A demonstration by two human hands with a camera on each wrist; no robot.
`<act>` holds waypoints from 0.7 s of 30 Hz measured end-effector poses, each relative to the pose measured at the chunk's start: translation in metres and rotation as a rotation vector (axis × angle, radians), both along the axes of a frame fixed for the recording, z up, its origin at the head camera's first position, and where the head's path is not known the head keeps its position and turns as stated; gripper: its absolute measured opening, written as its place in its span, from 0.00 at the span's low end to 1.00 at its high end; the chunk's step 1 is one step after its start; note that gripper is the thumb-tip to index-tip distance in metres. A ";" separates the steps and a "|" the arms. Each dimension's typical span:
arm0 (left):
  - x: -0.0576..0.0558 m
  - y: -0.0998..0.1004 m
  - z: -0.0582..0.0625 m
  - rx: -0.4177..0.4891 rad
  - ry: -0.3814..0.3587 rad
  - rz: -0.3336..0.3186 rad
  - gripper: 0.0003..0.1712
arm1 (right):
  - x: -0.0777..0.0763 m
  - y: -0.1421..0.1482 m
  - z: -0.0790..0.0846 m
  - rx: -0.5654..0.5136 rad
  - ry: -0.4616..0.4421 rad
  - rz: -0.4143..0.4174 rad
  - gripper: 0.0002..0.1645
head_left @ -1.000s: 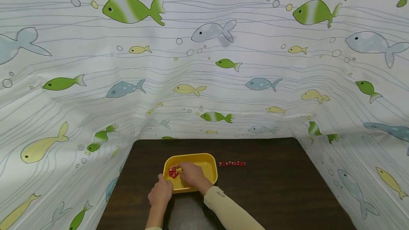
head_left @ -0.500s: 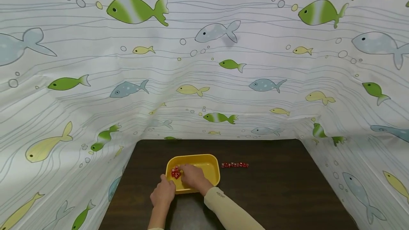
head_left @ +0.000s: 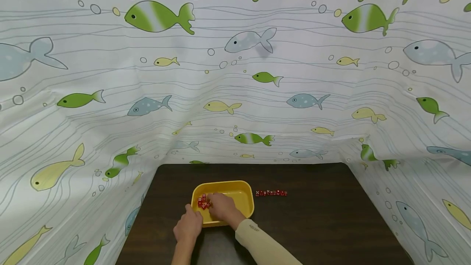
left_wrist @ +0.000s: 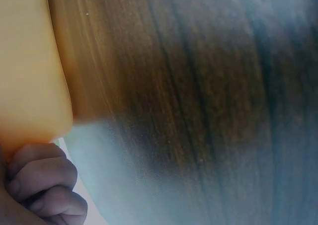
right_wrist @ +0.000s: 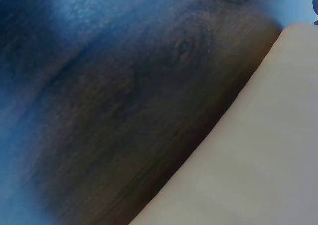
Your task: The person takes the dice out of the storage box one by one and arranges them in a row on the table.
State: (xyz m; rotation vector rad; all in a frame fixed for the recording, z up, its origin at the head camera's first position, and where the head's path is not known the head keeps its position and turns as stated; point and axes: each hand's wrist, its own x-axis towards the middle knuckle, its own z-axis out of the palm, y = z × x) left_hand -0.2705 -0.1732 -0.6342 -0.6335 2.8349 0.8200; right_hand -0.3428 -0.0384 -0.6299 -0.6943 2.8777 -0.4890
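Note:
A yellow tray (head_left: 241,203) lies on the dark table, several red dice (head_left: 202,201) bunched at its left end. My left hand (head_left: 188,225) grips the tray's near-left corner. In the left wrist view, its curled fingers (left_wrist: 47,173) lie against the yellow tray wall (left_wrist: 32,71). My right hand (head_left: 223,207) reaches over the near rim into the tray, its fingertips right at the bunched dice. Whether a die sits between finger and thumb is too small to tell. The right wrist view shows a pale sleeve (right_wrist: 253,150) and dark wood, with almost none of the hand.
A row of several red dice (head_left: 271,193) stands on the dark wooden table (head_left: 312,224), right of the tray. White fabric (head_left: 235,122) printed with fish hangs behind the table and along both sides.
My right fingertips shift slightly among the dice, and one die now shows closer to them. The left hand keeps its grip on the tray. The head view has turned a little.

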 end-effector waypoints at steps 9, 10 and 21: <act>-0.001 -0.001 -0.002 -0.009 -0.012 0.003 0.26 | -0.001 -0.004 -0.003 0.026 0.030 0.019 0.10; -0.001 -0.001 -0.003 -0.008 -0.011 0.001 0.26 | -0.001 -0.003 -0.004 0.026 0.032 0.016 0.09; -0.002 -0.001 -0.002 0.016 -0.011 -0.003 0.28 | 0.000 0.008 0.000 -0.038 0.049 -0.024 0.04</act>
